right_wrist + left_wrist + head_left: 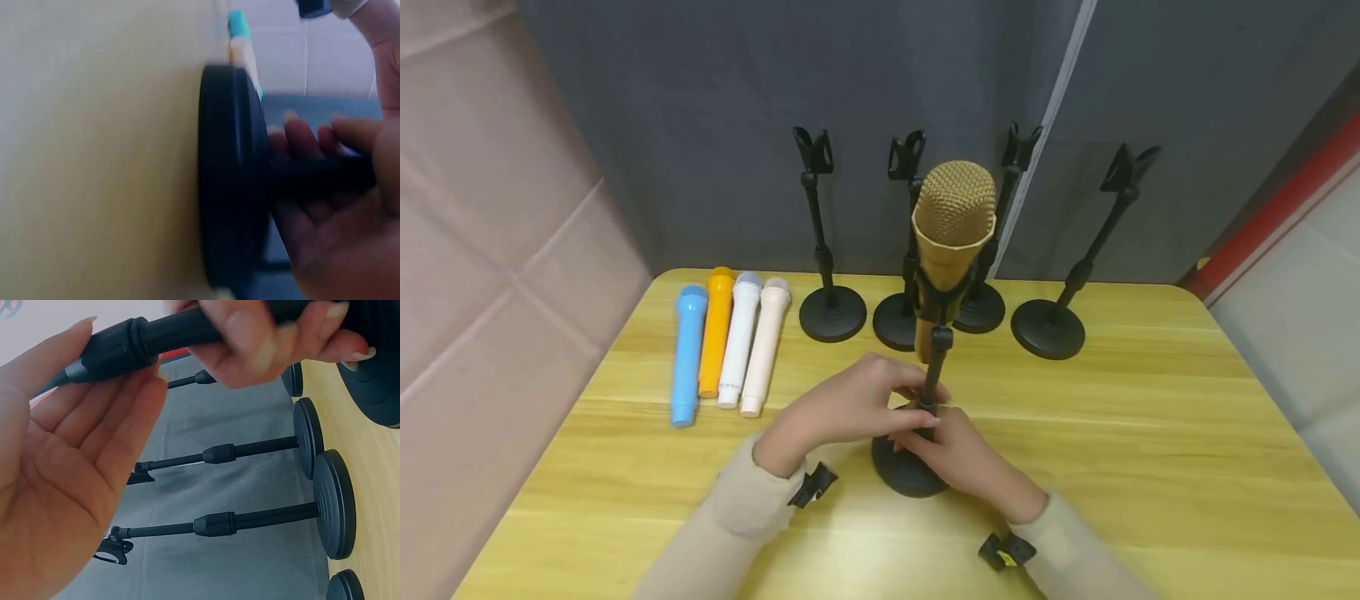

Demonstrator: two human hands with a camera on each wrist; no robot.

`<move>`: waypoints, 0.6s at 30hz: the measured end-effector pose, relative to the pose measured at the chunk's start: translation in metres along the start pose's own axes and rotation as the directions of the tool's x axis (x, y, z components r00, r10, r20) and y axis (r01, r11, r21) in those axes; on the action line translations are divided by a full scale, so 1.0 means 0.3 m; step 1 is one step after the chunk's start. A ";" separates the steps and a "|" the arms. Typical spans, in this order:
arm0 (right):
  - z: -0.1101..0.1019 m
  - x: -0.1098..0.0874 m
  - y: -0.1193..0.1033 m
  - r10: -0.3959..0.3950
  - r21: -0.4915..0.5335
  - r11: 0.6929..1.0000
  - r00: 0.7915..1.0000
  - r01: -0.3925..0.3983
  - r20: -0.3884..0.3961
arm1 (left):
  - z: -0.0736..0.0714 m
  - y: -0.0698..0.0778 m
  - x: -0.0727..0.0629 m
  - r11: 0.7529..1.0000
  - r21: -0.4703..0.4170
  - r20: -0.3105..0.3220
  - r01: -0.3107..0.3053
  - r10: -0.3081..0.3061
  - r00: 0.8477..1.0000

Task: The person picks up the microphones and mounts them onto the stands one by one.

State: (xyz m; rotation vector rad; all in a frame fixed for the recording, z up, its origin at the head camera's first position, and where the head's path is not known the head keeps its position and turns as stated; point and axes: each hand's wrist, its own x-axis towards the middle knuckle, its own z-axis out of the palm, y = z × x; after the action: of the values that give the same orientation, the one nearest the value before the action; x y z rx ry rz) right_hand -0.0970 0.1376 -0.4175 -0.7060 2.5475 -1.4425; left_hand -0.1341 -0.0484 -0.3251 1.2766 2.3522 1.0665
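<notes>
A gold microphone (957, 204) sits in the clip of a black desktop microphone stand (906, 475), its mesh head up and towards me. My left hand (853, 404) pinches the stand's pole; in the left wrist view its thumb and fingers lie about the thicker collar (115, 353). Lower down, just above the round base (225, 175), my right hand (973, 458) holds the pole with its fingers around it. The base is at the tabletop; whether it touches all round I cannot tell.
Several empty black microphone stands (832, 315) stand along the table's back edge, before a grey panel (737, 125). At the left lie blue (688, 354), orange (716, 333), white (739, 342) and pale pink (765, 350) microphones, side by side.
</notes>
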 end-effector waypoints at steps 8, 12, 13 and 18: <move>-0.083 -0.012 -0.011 -0.022 -0.157 0.987 0.990 0.044 0.139 | 0.002 -0.018 0.002 1.000 0.008 0.017 -0.013 0.013 1.000; -0.085 -0.013 -0.015 -0.021 -0.146 0.988 0.989 0.042 0.144 | 0.004 -0.017 0.003 1.000 0.002 0.017 -0.005 0.005 1.000; -0.082 -0.013 -0.014 -0.024 -0.146 0.988 0.990 0.045 0.138 | 0.005 -0.016 0.003 1.000 0.003 0.015 -0.003 0.003 1.000; -0.064 -0.019 0.002 -0.061 -0.152 0.986 0.994 0.074 0.093 | 0.004 -0.013 0.002 1.000 -0.001 0.000 -0.005 0.005 1.000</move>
State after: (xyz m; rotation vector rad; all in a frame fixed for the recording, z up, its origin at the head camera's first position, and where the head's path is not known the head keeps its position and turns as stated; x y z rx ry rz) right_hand -0.0987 0.1555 -0.4084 -0.8668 2.6114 -1.2117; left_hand -0.1364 -0.0486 -0.3287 1.2829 2.3495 1.0691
